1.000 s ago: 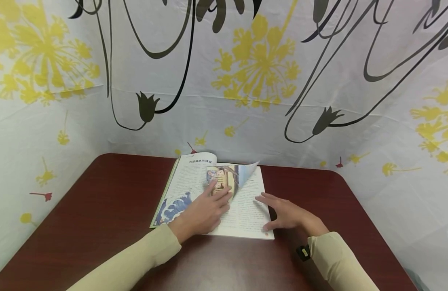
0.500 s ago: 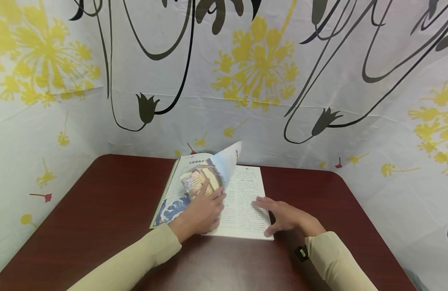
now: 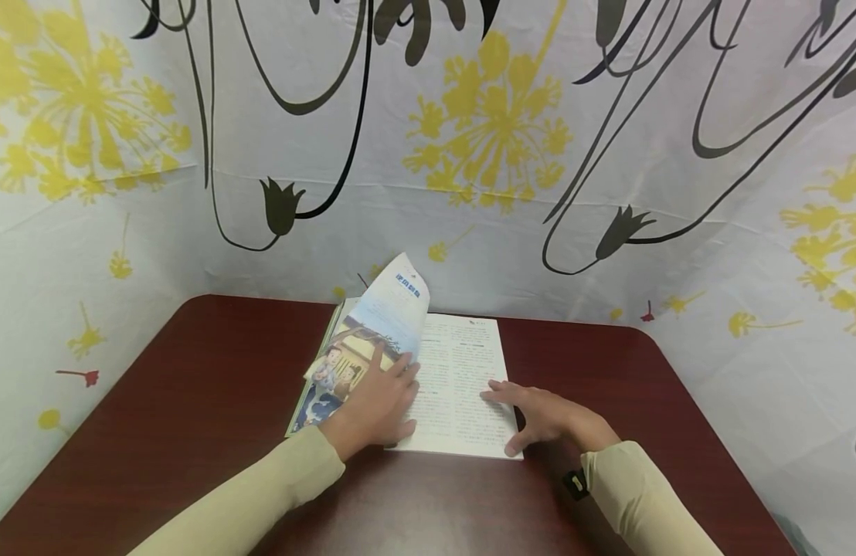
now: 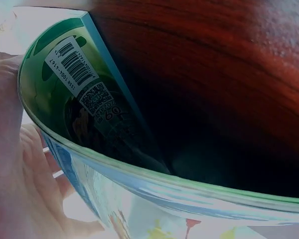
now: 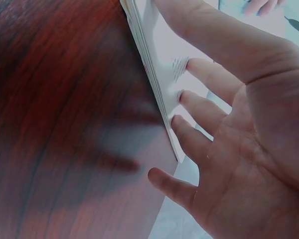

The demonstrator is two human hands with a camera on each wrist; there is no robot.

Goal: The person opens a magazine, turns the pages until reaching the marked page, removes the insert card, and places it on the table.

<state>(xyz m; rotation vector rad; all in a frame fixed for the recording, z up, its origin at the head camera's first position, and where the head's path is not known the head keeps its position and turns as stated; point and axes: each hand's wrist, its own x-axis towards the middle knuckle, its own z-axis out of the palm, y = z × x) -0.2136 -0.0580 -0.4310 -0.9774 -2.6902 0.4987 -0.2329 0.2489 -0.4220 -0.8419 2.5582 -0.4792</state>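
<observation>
An open magazine [image 3: 463,355] lies at the far middle of the table. My left hand [image 3: 375,398] is spread flat over a turning page [image 3: 389,309], which stands partly raised and bends leftward over the left side, its illustration showing. In the left wrist view the green back cover [image 4: 97,97] with its barcode curves up near that hand's fingers. My right hand [image 3: 546,409] rests at the right page's edge, fingertips over the print and thumb at the lower corner. The right wrist view shows its spread fingers [image 5: 202,112] against the page, the little finger beyond the edge.
The dark red wooden table [image 3: 191,401] has rounded far corners. Behind it hangs a white cloth [image 3: 372,147] printed with yellow flowers and dark stems. A small black device [image 3: 576,484] sits by the right sleeve cuff.
The page with the illustration has swung from the right side over to the left, its top corner rising. My left hand has shifted slightly left with it; the right hand has barely moved.
</observation>
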